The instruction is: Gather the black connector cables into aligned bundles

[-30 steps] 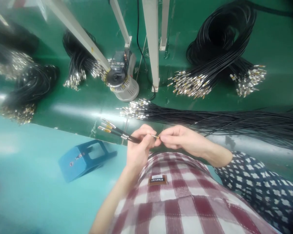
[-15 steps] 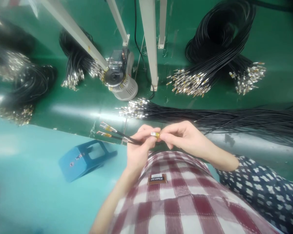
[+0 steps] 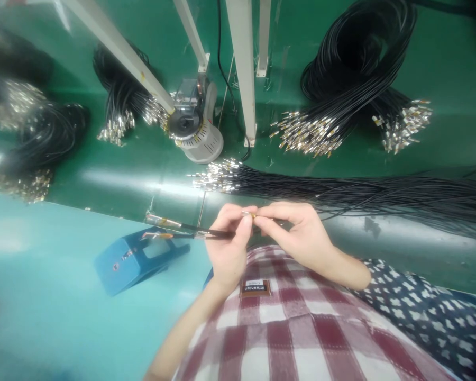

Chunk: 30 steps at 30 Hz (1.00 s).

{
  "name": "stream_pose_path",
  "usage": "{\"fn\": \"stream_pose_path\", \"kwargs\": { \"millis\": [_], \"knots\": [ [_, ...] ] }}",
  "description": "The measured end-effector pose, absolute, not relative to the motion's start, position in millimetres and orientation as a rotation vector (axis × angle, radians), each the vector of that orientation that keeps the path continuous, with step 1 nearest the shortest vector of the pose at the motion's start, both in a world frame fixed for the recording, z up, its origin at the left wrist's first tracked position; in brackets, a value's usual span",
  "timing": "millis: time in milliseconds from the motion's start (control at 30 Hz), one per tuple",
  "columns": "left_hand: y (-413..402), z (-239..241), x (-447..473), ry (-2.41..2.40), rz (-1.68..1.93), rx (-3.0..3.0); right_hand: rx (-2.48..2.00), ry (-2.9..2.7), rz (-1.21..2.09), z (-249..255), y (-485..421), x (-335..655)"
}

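My left hand is closed around a few black cables. Their ends stick out to the left, with silvery tips and bits of yellow-amber tape. Thumb and forefinger of that hand also pinch a small cable end with a yellowish band. On its other side my right hand pinches the same piece between fingertips. The two hands nearly touch, in front of a checked apron. Fingers hide much of the piece.
A long bundle of black cables lies along the green bench. Behind stand a grey-white round machine and pale metal legs. Coiled cables sit back right, more bundles left. A blue plastic object is below.
The cable ends in my left hand have swung further left and spread. The pinched end has turned and shows a narrower side. My right hand has shifted slightly, its forearm lower and further left.
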<state>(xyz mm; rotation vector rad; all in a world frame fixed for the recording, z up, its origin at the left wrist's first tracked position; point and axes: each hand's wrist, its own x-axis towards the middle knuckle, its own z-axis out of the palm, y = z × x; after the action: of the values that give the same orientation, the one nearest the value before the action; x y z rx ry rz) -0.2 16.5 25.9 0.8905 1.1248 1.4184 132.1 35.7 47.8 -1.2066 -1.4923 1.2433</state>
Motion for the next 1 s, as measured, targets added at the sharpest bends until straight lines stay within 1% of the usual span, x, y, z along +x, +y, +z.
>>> {"fn": "stream_pose_path", "kwargs": {
  "millis": [200, 567, 667, 867, 1000],
  "knots": [
    [22.4, 34.1, -0.7, 1.091, 1.346, 0.677, -1.238, -1.686, 1.001, 43.9, 35.5, 129.0],
    [28.9, 29.2, -2.3, 1.188, 1.330, 0.640, -1.326, -1.915, 0.677, 34.7, 40.1, 124.7],
    [29.6, 26.9, -2.5, 1.247, 1.338, 0.611, -1.358, -1.979, 0.709, 33.8, 41.2, 123.3],
    [32.0, 33.6, -7.0, 1.162, 1.266, 0.579, -1.370, -1.885, 0.987, 39.1, 44.5, 128.8],
    [33.2, 37.0, -7.1, 1.159, 1.233, 0.574, -1.389, -1.858, 1.091, 46.2, 45.6, 135.6]
  ]
}}
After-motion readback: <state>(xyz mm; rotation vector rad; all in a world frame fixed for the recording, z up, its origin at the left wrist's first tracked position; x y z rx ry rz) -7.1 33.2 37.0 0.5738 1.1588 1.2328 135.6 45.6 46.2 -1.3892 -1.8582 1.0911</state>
